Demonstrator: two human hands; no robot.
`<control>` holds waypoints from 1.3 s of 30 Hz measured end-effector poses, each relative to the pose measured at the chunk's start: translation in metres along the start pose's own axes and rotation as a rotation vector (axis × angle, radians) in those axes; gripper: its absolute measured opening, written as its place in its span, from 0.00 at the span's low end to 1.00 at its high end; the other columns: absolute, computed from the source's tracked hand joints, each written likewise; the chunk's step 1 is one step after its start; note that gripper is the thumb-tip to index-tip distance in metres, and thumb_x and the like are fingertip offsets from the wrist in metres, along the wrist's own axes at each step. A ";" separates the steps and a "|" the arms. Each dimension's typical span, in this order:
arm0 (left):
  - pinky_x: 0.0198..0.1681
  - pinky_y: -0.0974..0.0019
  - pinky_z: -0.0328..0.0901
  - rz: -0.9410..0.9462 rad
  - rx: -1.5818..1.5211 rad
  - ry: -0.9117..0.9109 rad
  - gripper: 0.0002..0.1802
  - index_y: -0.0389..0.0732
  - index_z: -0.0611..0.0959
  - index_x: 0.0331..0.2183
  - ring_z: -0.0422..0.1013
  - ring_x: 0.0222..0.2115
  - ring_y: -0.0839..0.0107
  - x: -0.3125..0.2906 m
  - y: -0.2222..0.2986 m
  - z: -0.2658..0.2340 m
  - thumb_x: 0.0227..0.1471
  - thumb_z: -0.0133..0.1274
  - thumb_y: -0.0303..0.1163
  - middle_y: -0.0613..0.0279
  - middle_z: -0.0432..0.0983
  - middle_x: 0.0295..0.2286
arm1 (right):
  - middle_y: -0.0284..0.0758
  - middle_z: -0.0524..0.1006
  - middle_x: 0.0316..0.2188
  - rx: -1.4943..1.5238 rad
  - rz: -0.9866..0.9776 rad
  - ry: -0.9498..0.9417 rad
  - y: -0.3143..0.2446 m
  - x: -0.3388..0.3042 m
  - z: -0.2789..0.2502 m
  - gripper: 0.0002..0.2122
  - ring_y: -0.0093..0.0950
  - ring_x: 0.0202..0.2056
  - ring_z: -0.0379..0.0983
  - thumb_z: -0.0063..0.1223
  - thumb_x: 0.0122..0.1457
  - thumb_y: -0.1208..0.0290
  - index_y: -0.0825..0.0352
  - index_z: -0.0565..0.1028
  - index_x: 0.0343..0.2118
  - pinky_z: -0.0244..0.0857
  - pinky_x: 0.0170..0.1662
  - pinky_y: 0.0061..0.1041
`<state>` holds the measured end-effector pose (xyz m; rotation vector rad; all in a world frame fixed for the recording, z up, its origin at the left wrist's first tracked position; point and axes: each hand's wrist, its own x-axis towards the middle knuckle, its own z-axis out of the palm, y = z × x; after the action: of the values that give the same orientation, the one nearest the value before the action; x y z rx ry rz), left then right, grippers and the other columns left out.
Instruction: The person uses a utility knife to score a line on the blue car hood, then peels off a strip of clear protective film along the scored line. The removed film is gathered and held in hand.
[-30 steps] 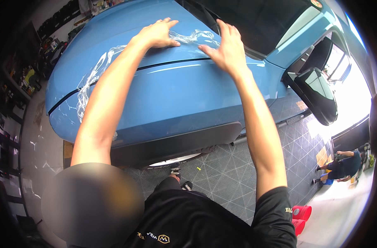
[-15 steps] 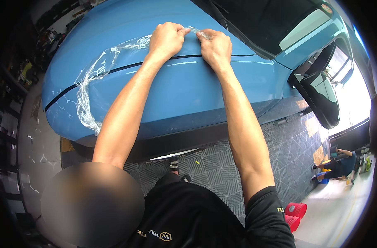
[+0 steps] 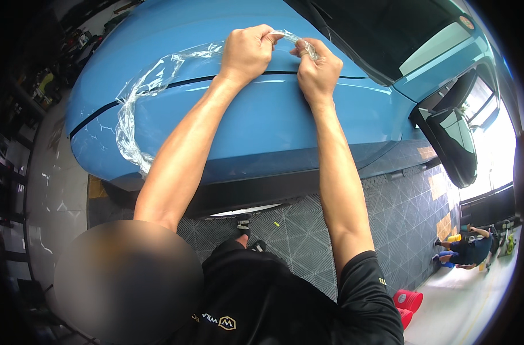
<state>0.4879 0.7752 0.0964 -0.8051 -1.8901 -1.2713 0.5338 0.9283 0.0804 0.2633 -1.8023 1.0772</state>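
Over the blue car's hood (image 3: 176, 31), my left hand (image 3: 249, 53) is closed, pinching a strip of clear plastic film (image 3: 157, 73). To its right my right hand (image 3: 319, 68) also grips the film, its fingers curled around a bunched end. A short twisted stretch of film spans the gap between both hands, raised a little off the paint. From the left hand the crumpled film trails leftward along the hood, then bends down across the fender (image 3: 256, 121) toward my left forearm, which hides part of it. The dark gap between hood and fender passes under my wrists.
The windshield (image 3: 360, 29) is at upper right, and the black side mirror (image 3: 449, 144) sticks out at the right. Red buckets (image 3: 408, 302) stand at lower right on the floor. Farther off, another person (image 3: 472, 247) bends near yellow and blue containers. Dark floor tiles (image 3: 296, 230) lie below.
Both hands have shifted slightly right with the film. The gap between them has widened a little, and the right hand has rolled, bringing its curled fingers into view.
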 end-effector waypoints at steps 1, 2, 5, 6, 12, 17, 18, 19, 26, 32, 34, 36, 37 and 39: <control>0.23 0.57 0.66 0.016 -0.032 -0.014 0.12 0.41 0.88 0.30 0.73 0.18 0.56 0.000 0.001 0.000 0.61 0.56 0.36 0.55 0.78 0.17 | 0.35 0.83 0.22 0.002 -0.020 -0.002 0.000 0.000 0.000 0.04 0.26 0.23 0.80 0.60 0.61 0.74 0.68 0.83 0.34 0.69 0.29 0.24; 0.23 0.57 0.66 0.018 -0.027 -0.012 0.12 0.40 0.87 0.30 0.73 0.18 0.56 0.000 0.001 -0.001 0.61 0.55 0.36 0.54 0.77 0.18 | 0.35 0.83 0.22 0.005 -0.032 -0.006 0.001 0.000 0.000 0.04 0.26 0.23 0.80 0.60 0.62 0.74 0.69 0.82 0.33 0.69 0.28 0.24; 0.23 0.59 0.65 -0.003 -0.018 -0.058 0.13 0.37 0.84 0.29 0.71 0.18 0.62 -0.002 0.002 0.000 0.62 0.55 0.35 0.55 0.76 0.18 | 0.36 0.82 0.21 0.095 -0.058 0.005 0.003 -0.001 0.000 0.04 0.26 0.22 0.79 0.60 0.61 0.75 0.70 0.81 0.33 0.68 0.27 0.24; 0.23 0.62 0.63 -0.001 -0.018 -0.060 0.14 0.36 0.83 0.28 0.68 0.17 0.67 -0.001 0.003 0.001 0.63 0.55 0.34 0.56 0.74 0.16 | 0.36 0.82 0.20 0.141 -0.066 -0.008 0.003 -0.002 0.000 0.04 0.26 0.21 0.78 0.61 0.61 0.75 0.70 0.81 0.33 0.68 0.27 0.24; 0.34 0.51 0.69 -0.045 0.091 -0.210 0.12 0.39 0.84 0.31 0.77 0.32 0.51 0.003 0.005 -0.015 0.58 0.60 0.39 0.50 0.81 0.28 | 0.36 0.81 0.20 0.097 -0.109 -0.025 0.005 -0.002 -0.001 0.04 0.25 0.20 0.76 0.61 0.61 0.75 0.70 0.81 0.32 0.66 0.26 0.24; 0.68 0.53 0.59 0.226 0.300 -0.405 0.43 0.48 0.66 0.65 0.67 0.61 0.52 -0.006 -0.002 -0.047 0.51 0.66 0.33 0.55 0.72 0.59 | 0.39 0.83 0.27 0.058 -0.118 -0.042 0.002 0.000 -0.005 0.04 0.28 0.26 0.78 0.63 0.59 0.76 0.70 0.83 0.35 0.68 0.31 0.25; 0.69 0.52 0.57 0.218 0.294 -0.384 0.46 0.49 0.63 0.67 0.65 0.62 0.52 -0.006 -0.005 -0.047 0.51 0.67 0.33 0.55 0.70 0.60 | 0.39 0.84 0.28 0.045 -0.104 -0.025 0.002 0.000 -0.006 0.04 0.28 0.27 0.79 0.64 0.59 0.76 0.70 0.83 0.35 0.69 0.32 0.25; 0.70 0.52 0.56 0.214 0.293 -0.377 0.49 0.50 0.60 0.68 0.64 0.63 0.52 -0.006 -0.009 -0.046 0.50 0.67 0.32 0.56 0.68 0.62 | 0.39 0.84 0.29 0.033 -0.098 -0.021 0.001 -0.001 -0.005 0.05 0.29 0.28 0.79 0.64 0.59 0.76 0.69 0.83 0.36 0.69 0.33 0.26; 0.66 0.53 0.60 -0.164 0.935 -0.616 0.28 0.44 0.78 0.60 0.62 0.65 0.53 0.036 -0.046 -0.075 0.57 0.58 0.32 0.50 0.66 0.64 | 0.44 0.83 0.40 0.015 -0.237 0.051 -0.009 0.006 -0.007 0.12 0.40 0.43 0.81 0.68 0.54 0.76 0.69 0.82 0.42 0.73 0.47 0.29; 0.53 0.59 0.70 -0.247 0.207 -0.421 0.17 0.43 0.87 0.49 0.78 0.50 0.56 0.047 -0.058 -0.086 0.63 0.54 0.38 0.52 0.84 0.46 | 0.52 0.69 0.61 -0.304 -0.313 -0.161 -0.047 0.031 -0.016 0.40 0.53 0.66 0.60 0.73 0.47 0.63 0.70 0.65 0.63 0.56 0.65 0.52; 0.53 0.56 0.70 -0.246 0.177 -0.409 0.19 0.45 0.87 0.49 0.77 0.50 0.54 0.041 -0.057 -0.078 0.65 0.52 0.44 0.51 0.82 0.48 | 0.53 0.64 0.65 -0.445 -0.381 -0.358 -0.058 0.028 0.012 0.44 0.53 0.69 0.53 0.74 0.48 0.58 0.69 0.62 0.66 0.49 0.68 0.58; 0.54 0.54 0.69 -0.217 0.266 -0.291 0.21 0.46 0.87 0.49 0.76 0.51 0.52 0.031 -0.056 -0.073 0.65 0.51 0.48 0.51 0.83 0.47 | 0.53 0.58 0.69 -0.638 -0.204 -0.595 -0.058 0.044 0.047 0.51 0.52 0.73 0.43 0.73 0.48 0.49 0.67 0.56 0.70 0.41 0.71 0.59; 0.54 0.52 0.69 -0.221 0.318 -0.232 0.22 0.47 0.87 0.49 0.76 0.51 0.51 0.026 -0.056 -0.072 0.64 0.51 0.50 0.51 0.83 0.47 | 0.53 0.64 0.66 -0.674 -0.175 -0.573 -0.055 0.050 0.057 0.44 0.51 0.71 0.51 0.70 0.52 0.51 0.67 0.62 0.67 0.44 0.71 0.58; 0.50 0.46 0.70 -0.251 0.417 -0.183 0.21 0.44 0.88 0.44 0.77 0.46 0.43 0.017 -0.054 -0.073 0.63 0.49 0.47 0.45 0.83 0.41 | 0.52 0.74 0.57 -0.677 -0.054 -0.673 -0.048 0.053 0.071 0.31 0.49 0.63 0.65 0.64 0.56 0.55 0.66 0.73 0.60 0.52 0.68 0.53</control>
<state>0.4502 0.6907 0.1030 -0.4872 -2.3570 -0.9124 0.4912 0.8603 0.1414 0.2723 -2.6231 0.2848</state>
